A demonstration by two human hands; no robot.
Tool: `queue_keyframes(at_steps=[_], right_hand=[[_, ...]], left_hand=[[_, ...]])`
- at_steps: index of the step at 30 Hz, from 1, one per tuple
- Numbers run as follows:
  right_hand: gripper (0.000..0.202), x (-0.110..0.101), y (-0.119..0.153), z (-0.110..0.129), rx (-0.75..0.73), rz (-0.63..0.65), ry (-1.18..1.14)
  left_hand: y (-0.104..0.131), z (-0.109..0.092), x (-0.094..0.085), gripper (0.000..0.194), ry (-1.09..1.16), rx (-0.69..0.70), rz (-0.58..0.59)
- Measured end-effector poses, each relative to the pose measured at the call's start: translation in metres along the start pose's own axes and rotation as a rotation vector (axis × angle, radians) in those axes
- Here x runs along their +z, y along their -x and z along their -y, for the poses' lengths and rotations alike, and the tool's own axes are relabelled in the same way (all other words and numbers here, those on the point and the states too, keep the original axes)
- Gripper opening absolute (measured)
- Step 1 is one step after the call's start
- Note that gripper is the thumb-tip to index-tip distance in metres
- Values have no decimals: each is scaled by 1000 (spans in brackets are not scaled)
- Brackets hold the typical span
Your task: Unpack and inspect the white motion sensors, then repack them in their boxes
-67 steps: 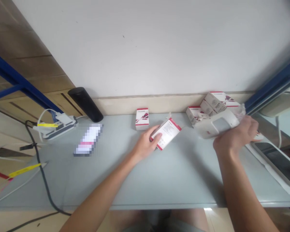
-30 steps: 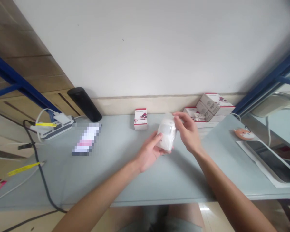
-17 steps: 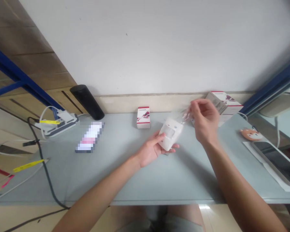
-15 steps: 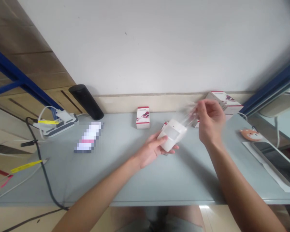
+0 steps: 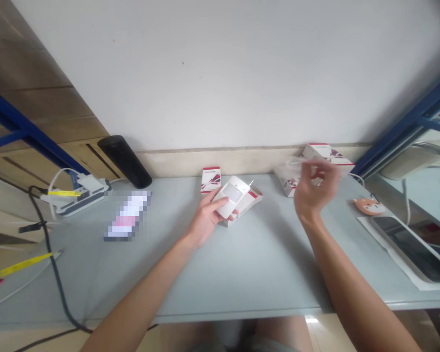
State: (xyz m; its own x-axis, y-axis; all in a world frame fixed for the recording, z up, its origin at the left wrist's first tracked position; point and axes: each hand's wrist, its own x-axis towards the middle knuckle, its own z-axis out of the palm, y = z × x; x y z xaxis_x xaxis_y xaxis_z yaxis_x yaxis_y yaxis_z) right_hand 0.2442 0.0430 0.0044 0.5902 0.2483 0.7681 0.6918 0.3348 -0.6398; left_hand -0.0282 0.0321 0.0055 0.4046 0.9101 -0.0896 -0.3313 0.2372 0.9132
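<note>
My left hand (image 5: 201,220) is closed round a white motion sensor (image 5: 225,207), its window facing up and a thin white piece sticking out at its upper right corner. Behind and below the sensor, partly hidden by it, lies an open white-and-red box (image 5: 252,196). Out to the right, my right hand (image 5: 317,188) is raised above the desk and blurred. Its fingers pinch a clear plastic bag (image 5: 291,167), which hangs to the left, apart from the sensor.
A small white-and-red box (image 5: 210,179) stands near the wall, with more such boxes (image 5: 332,155) at the back right. On the desk (image 5: 220,274) left are a pixelated phone (image 5: 128,215), black cylinder (image 5: 124,161) and power strip (image 5: 84,198). A dark phone (image 5: 412,247) lies right.
The clear bag has come away from the sensor and is now only at my right hand. My left hand has shifted left with the sensor, uncovering more of the open box.
</note>
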Motion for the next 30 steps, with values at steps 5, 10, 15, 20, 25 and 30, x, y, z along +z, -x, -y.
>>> queue_keyframes(at_steps=[5, 10, 15, 20, 25, 30], right_hand=[[22, 19, 38, -5, -37, 629, 58], [38, 21, 48, 14, 37, 833, -75], [49, 14, 38, 33, 496, 925, -391], [42, 13, 37, 41, 759, 993, -528], [36, 14, 37, 49, 817, 872, -536], [37, 17, 30, 38, 780, 630, -560]], left_hand=[[-1, -5, 0, 47, 76, 15, -22], [3, -7, 4, 51, 209, -19, 0], [10, 1, 9, 61, 178, -75, 126], [11, 5, 14, 49, 266, -179, 242], [8, 9, 13, 48, 209, -193, 252], [7, 14, 13, 45, 180, -150, 285]])
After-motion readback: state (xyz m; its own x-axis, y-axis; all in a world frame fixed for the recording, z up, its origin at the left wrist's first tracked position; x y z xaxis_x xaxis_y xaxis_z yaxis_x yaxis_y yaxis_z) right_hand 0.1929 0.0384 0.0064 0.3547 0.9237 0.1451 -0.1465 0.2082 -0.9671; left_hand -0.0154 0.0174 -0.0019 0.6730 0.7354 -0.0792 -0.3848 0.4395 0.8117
